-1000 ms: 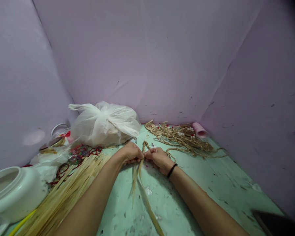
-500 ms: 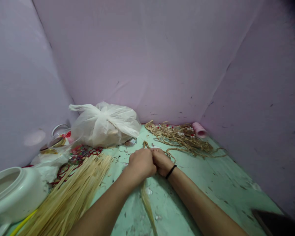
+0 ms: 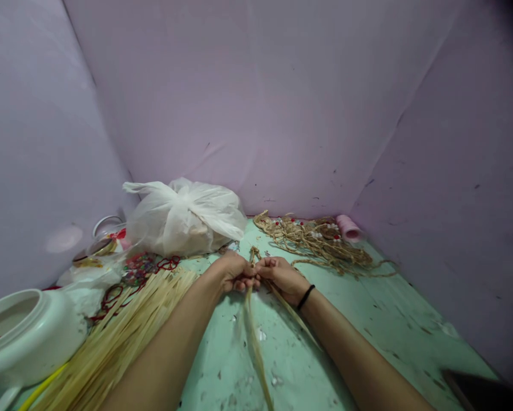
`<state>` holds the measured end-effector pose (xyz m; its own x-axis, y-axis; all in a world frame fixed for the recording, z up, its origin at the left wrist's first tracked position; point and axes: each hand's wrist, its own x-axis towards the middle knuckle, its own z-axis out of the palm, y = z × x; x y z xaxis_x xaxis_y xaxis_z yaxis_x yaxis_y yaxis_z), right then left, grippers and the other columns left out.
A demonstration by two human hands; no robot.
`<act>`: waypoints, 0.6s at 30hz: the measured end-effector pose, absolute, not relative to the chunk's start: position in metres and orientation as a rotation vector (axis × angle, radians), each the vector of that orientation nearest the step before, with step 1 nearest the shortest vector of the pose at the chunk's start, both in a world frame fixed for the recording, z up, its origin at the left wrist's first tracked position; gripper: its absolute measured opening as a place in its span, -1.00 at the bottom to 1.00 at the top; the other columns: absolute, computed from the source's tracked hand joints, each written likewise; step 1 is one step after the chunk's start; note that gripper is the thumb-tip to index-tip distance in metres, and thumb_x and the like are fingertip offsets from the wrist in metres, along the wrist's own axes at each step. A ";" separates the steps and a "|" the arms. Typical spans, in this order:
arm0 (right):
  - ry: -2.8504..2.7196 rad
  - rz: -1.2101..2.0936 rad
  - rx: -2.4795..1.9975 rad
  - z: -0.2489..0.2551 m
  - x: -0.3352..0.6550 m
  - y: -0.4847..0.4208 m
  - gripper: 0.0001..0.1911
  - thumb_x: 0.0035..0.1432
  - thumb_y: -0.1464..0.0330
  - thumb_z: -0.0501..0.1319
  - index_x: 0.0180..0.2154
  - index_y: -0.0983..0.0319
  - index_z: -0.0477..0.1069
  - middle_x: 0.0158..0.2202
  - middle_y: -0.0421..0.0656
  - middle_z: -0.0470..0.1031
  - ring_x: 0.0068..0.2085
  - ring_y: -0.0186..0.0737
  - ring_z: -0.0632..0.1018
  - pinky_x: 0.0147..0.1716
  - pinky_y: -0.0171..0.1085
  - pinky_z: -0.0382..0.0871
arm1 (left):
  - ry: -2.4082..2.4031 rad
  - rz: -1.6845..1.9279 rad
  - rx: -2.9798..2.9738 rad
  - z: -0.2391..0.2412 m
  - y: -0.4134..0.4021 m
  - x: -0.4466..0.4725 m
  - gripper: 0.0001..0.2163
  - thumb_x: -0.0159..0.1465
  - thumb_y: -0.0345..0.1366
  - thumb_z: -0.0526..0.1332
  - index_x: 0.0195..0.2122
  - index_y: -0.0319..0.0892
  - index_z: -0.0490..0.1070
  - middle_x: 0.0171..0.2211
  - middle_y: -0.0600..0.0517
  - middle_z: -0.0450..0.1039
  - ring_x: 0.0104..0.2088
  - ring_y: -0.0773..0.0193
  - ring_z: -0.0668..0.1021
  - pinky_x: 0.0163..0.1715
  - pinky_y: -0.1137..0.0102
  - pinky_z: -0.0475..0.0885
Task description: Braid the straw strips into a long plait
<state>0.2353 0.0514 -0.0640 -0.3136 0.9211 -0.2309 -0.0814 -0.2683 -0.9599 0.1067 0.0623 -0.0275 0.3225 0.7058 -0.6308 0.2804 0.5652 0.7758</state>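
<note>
Pinching a twisted fibre cord [image 3: 254, 254] near the middle of the green table [image 3: 380, 319], with fingers of left hand [image 3: 235, 273] and right hand [image 3: 282, 278] clamped together on it. Apparently done with only a short twisted length at the far end, with long loose strands [image 3: 255, 351] left to work (plus plenty of pale strips [image 3: 128, 331] at left). Showing no readable brand, label or writing.

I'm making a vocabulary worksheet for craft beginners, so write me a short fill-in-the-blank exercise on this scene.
The left hand and right hand hold fibre strands above a table coloured ____.
The arm wearing a black band is the ____ one.
The spool near the wall is ____.
The tied plastic bag is ____.

Missing words: green; right; pink; white.
</note>
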 end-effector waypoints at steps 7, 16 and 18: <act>-1.692 1.289 -1.395 -0.069 0.244 0.057 -0.97 -0.22 0.51 0.13 -0.58 0.29 0.30 -0.68 -0.27 0.32 -0.66 -0.47 0.23 -0.66 -0.44 0.04 | 1.470 0.336 1.075 -0.040 0.063 0.109 -0.86 -0.07 -0.49 0.09 -0.74 -0.30 0.23 -0.85 0.11 0.14 -0.82 0.53 0.15 -0.81 0.58 -0.02; -1.999 0.812 -1.842 -0.038 0.242 0.044 -0.85 -0.20 0.39 0.11 -0.67 0.30 0.39 -0.73 -0.17 0.33 -0.64 -0.39 0.29 -0.67 -0.40 -0.01 | 1.625 0.325 1.179 -0.030 0.055 0.118 -0.87 -0.17 -0.45 0.08 -0.80 -0.25 0.17 -0.91 0.13 0.04 -0.85 0.50 0.10 -0.80 0.55 -0.06; -2.040 0.798 -1.860 -0.032 0.238 0.039 -0.84 -0.20 0.40 0.10 -0.66 0.30 0.41 -0.71 -0.16 0.36 -0.64 -0.39 0.30 -0.66 -0.40 -0.01 | 1.618 0.325 1.135 -0.032 0.056 0.118 -0.87 -0.17 -0.45 0.09 -0.79 -0.26 0.18 -0.90 0.13 0.05 -0.85 0.51 0.11 -0.80 0.55 -0.06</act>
